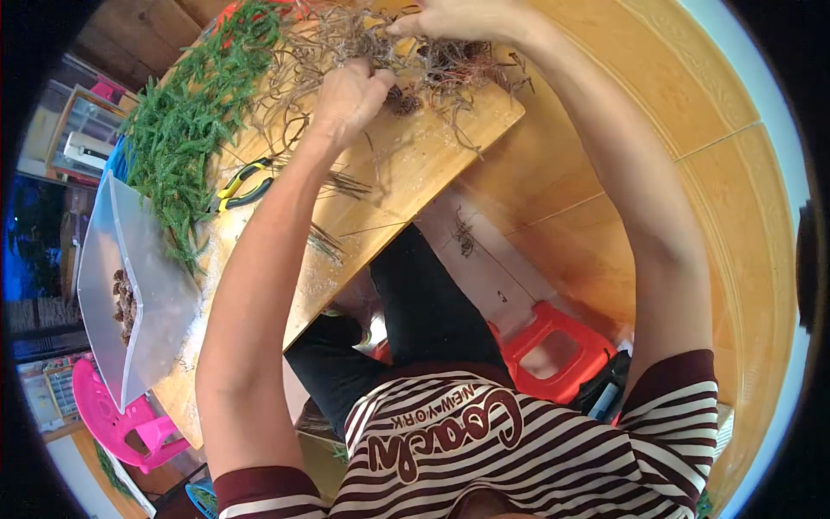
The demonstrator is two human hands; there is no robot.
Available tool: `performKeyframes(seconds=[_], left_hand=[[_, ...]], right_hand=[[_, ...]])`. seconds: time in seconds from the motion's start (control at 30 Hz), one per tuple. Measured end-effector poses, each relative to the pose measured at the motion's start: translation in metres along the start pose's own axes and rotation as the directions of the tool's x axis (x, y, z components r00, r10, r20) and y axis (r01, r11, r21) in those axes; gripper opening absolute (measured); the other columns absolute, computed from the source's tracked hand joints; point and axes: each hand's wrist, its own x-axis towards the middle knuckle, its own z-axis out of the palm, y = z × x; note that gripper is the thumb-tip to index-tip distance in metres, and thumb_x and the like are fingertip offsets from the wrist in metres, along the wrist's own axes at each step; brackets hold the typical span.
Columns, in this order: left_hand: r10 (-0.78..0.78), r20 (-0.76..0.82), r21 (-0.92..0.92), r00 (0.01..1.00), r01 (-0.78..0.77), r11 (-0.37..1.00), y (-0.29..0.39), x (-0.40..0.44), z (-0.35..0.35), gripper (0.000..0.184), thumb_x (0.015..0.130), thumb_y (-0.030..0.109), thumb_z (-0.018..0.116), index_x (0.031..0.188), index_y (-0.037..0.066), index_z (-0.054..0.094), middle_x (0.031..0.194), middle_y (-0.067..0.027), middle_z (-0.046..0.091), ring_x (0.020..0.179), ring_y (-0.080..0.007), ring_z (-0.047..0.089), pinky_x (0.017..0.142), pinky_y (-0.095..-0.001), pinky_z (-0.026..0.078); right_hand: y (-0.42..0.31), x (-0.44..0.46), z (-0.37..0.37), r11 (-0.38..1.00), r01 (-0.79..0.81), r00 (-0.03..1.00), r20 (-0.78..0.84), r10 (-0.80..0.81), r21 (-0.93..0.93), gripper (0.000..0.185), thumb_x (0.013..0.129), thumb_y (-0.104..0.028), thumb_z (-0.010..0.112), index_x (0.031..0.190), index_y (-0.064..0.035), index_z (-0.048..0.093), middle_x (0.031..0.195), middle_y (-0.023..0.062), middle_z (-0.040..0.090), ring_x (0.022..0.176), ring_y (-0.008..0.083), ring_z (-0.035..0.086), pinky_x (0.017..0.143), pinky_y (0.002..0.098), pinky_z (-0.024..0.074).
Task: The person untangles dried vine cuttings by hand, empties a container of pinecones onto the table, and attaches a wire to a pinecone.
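Both my arms reach over the wooden table (415, 177) to a tangle of dry brown twigs (298, 65) at its far edge. My left hand (354, 93) is among the twigs, its fingers curled, beside a dark pine cone (403, 100); what it holds is too small to make out. Further right, at the top of the view, my right hand (432, 19) pinches at the twigs above more dark cones (450, 56); its fingertips are partly hidden. Yellow-and-black pliers (246, 184) lie on the table near my left forearm.
Green artificial branches (194, 121) cover the table's left part. A clear plastic bin (138, 294) with small brown cones (124, 307) stands at the left edge. Thin wire stems (324, 242) lie near the front edge. Below are a red stool (558, 346) and a pink chair (112, 424).
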Motion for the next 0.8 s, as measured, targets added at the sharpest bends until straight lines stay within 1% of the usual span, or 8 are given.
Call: performKeyframes(seconds=[0.2, 0.27, 0.33, 0.47, 0.57, 0.6, 0.73, 0.8], left_hand=[[0.017, 0.216, 0.085, 0.976, -0.036, 0.996, 0.002, 0.009, -0.016, 0.042, 0.083, 0.034, 0.049, 0.089, -0.005, 0.064, 0.088, -0.0332, 0.062, 0.087, -0.0461, 0.060, 0.080, -0.0496, 0.045], [0.025, 0.355, -0.034, 0.935, -0.014, 0.999, 0.003, 0.017, -0.019, 0.042, 0.083, 0.033, 0.048, 0.092, -0.005, 0.065, 0.091, -0.0332, 0.063, 0.091, -0.0448, 0.061, 0.081, -0.0485, 0.045], [0.033, 0.423, -0.089, 0.905, 0.005, 0.996, 0.014, 0.017, -0.025, 0.043, 0.083, 0.033, 0.048, 0.094, -0.004, 0.065, 0.093, -0.0331, 0.063, 0.093, -0.0442, 0.061, 0.081, -0.0480, 0.045], [-0.099, 0.381, -0.059, 0.919, 0.131, 0.990, 0.039, 0.004, -0.034, 0.041, 0.086, 0.028, 0.046, 0.081, -0.010, 0.059, 0.072, -0.0178, 0.063, 0.068, -0.0329, 0.060, 0.067, -0.0409, 0.046], [0.004, 0.294, 0.446, 0.956, -0.141, 0.884, 0.034, 0.013, -0.026, 0.042, 0.081, 0.030, 0.053, 0.103, -0.004, 0.064, 0.089, -0.0217, 0.066, 0.085, -0.0348, 0.062, 0.080, -0.0434, 0.046], [0.004, 0.295, 0.445, 0.955, -0.141, 0.884, 0.028, 0.016, -0.022, 0.042, 0.081, 0.030, 0.053, 0.103, -0.004, 0.064, 0.089, -0.0217, 0.066, 0.085, -0.0348, 0.062, 0.080, -0.0434, 0.046], [0.231, 0.255, 0.131, 0.939, -0.271, 0.954, 0.012, 0.021, -0.015, 0.038, 0.082, 0.030, 0.054, 0.093, -0.004, 0.064, 0.081, -0.0158, 0.064, 0.066, -0.0249, 0.058, 0.065, -0.0381, 0.048], [-0.065, 0.466, -0.080, 0.882, 0.115, 0.990, 0.025, 0.017, -0.032, 0.032, 0.082, 0.029, 0.053, 0.083, -0.002, 0.062, 0.074, -0.0121, 0.063, 0.055, -0.0181, 0.053, 0.051, -0.0328, 0.042]], right_hand=[[-0.022, -0.018, 0.011, 0.945, -0.005, 0.977, 0.199, 0.074, -0.326, 0.061, 0.079, -0.021, 0.066, 0.123, 0.0130, 0.043, 0.115, 0.0256, 0.052, 0.106, 0.0336, 0.052, 0.092, 0.0428, 0.0410], [-0.047, -0.045, 0.024, 0.778, 0.012, 1.000, 0.010, -0.008, -0.628, 0.062, 0.077, -0.020, 0.065, 0.124, 0.0150, 0.043, 0.116, 0.0259, 0.052, 0.107, 0.0342, 0.051, 0.094, 0.0457, 0.0389], [-0.043, -0.047, 0.037, 0.661, -0.008, 0.995, -0.073, -0.071, -0.750, 0.063, 0.076, -0.020, 0.064, 0.124, 0.0160, 0.043, 0.117, 0.0260, 0.052, 0.108, 0.0345, 0.051, 0.095, 0.0471, 0.0379], [-0.001, -0.013, 0.060, 0.657, 0.015, 0.972, -0.143, -0.186, -0.754, 0.068, 0.074, -0.022, 0.063, 0.128, 0.0140, 0.042, 0.122, 0.0263, 0.050, 0.113, 0.0345, 0.049, 0.096, 0.0503, 0.0357], [0.001, -0.010, 0.066, 0.553, -0.029, 0.942, -0.208, -0.263, -0.832, 0.075, 0.073, -0.027, 0.064, 0.131, 0.0127, 0.038, 0.126, 0.0262, 0.049, 0.115, 0.0335, 0.048, 0.097, 0.0509, 0.0350], [-0.002, -0.011, 0.066, 0.553, -0.029, 0.943, -0.207, -0.262, -0.832, 0.075, 0.073, -0.027, 0.064, 0.131, 0.0127, 0.038, 0.126, 0.0262, 0.049, 0.115, 0.0335, 0.048, 0.097, 0.0509, 0.0350], [-0.022, -0.022, 0.066, 0.252, -0.053, 0.968, -0.112, -0.225, -0.966, 0.080, 0.072, -0.030, 0.066, 0.133, 0.0122, 0.036, 0.127, 0.0264, 0.048, 0.117, 0.0340, 0.047, 0.099, 0.0512, 0.0337], [-0.024, -0.023, 0.066, 0.253, -0.063, 0.967, -0.122, -0.224, -0.965, 0.079, 0.071, -0.030, 0.067, 0.132, 0.0118, 0.037, 0.122, 0.0251, 0.051, 0.112, 0.0324, 0.050, 0.096, 0.0490, 0.0356]])
